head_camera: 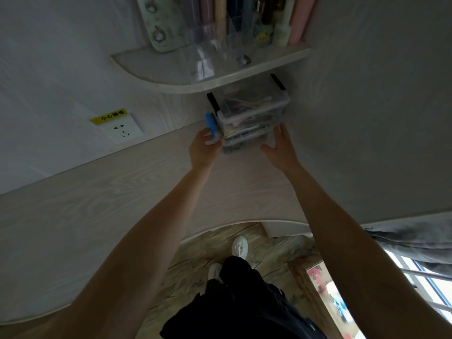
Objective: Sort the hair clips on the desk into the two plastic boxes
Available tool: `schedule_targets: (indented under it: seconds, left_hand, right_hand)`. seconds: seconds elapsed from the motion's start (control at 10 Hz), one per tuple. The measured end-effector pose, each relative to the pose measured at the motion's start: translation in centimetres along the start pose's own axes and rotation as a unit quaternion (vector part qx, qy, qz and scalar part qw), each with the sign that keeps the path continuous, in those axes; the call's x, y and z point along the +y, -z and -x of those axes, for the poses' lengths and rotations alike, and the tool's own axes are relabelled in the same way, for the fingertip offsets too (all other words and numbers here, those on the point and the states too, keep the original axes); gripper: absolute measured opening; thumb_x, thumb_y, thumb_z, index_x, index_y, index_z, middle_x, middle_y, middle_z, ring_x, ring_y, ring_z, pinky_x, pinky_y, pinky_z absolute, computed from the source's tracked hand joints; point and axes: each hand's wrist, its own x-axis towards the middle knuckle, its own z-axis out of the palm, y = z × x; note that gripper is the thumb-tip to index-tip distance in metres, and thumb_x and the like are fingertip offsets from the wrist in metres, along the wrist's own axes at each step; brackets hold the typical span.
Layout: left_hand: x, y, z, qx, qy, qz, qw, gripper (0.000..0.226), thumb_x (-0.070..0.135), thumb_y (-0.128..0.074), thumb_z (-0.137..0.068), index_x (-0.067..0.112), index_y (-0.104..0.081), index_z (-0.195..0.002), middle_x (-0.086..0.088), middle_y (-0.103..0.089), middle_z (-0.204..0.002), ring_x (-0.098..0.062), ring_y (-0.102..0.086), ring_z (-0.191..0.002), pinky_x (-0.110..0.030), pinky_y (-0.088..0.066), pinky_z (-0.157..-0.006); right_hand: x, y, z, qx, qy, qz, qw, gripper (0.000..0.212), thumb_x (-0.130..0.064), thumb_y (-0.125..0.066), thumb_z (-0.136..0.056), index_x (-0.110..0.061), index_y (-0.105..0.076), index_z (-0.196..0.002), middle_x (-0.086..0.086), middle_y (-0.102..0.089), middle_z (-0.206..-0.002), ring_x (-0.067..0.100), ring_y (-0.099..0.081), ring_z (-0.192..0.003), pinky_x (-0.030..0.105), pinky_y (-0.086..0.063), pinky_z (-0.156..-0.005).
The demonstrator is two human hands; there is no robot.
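Under the shelf (210, 77), both hands flank stacked boxes (252, 118).

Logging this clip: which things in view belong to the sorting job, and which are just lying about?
Job: stacked plastic boxes in the desk corner; left hand at the blue latch; right hand open beside them.

Lying about: shelf, clear organiser, rolls, socket.

— Any legible markings?
— One: a yellow label (108, 116) fixed along the top edge of the white wall socket (122, 131), black Chinese characters, the first two reading 小心; the rest are too blurred to read
— Anything on the boxes or shelf items?
— Nothing readable
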Motion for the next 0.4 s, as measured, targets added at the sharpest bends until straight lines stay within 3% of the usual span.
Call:
schedule_targets:
  seconds: [0.1,0.2,0.3,0.4]
  left_hand:
    - [0.72,-0.91,-0.99,0.011,-0.006,0.011,1.000,0.052,0.028,-0.068,-0.082,0.011,-0.051,-0.129,-0.009,-0.064,-0.121,-0.021,-0.059,-0.112,-0.030,-0.045,-0.096]
    - [1.28,-0.91,-1.40,0.008,-0.005,-0.013,1.000,0.051,0.027,-0.066,-0.084,0.011,-0.049,-0.130,-0.009,-0.062,-0.123,-0.022,-0.057,-0.114,-0.033,-0.045,-0.096]
    - [0.83,-0.97,-1.86,0.003,-0.016,-0.031,0.999,0.050,0.030,-0.065,-0.084,0.014,-0.049,-0.129,-0.008,-0.062,-0.122,-0.022,-0.058,-0.113,-0.032,-0.044,-0.094]
    - [1.14,-0.74,-1.82,-0.012,-0.016,-0.025,0.999,0.051,0.030,-0.064,-0.085,0.013,-0.047,-0.130,-0.009,-0.061,-0.125,-0.023,-0.059,-0.113,-0.031,-0.045,-0.093]
  right_hand:
    - [0.30,0.60,-1.61,-0.018,-0.015,0.022,0.999,0.072,-0.020,-0.053,-0.091,-0.007,-0.010,-0.147,0.011,-0.005,-0.157,0.025,-0.012,-0.143,0.026,-0.007,-0.114]
    - [0.01,0.74,-2.43,-0.038,-0.019,0.023,0.999,0.070,-0.019,-0.053,-0.091,-0.009,-0.013,-0.147,0.015,-0.015,-0.154,0.031,-0.023,-0.139,0.031,-0.018,-0.113]
    - [0.13,0.55,-2.57,-0.059,-0.028,0.029,0.997,0.071,-0.022,-0.049,-0.093,-0.012,-0.006,-0.148,0.016,-0.016,-0.154,0.032,-0.024,-0.138,0.034,-0.020,-0.113]
    - [0.24,0.37,-1.99,-0.031,-0.028,-0.022,0.999,0.067,-0.023,-0.049,-0.093,-0.015,-0.012,-0.148,0.014,-0.023,-0.153,0.030,-0.027,-0.138,0.035,-0.021,-0.114]
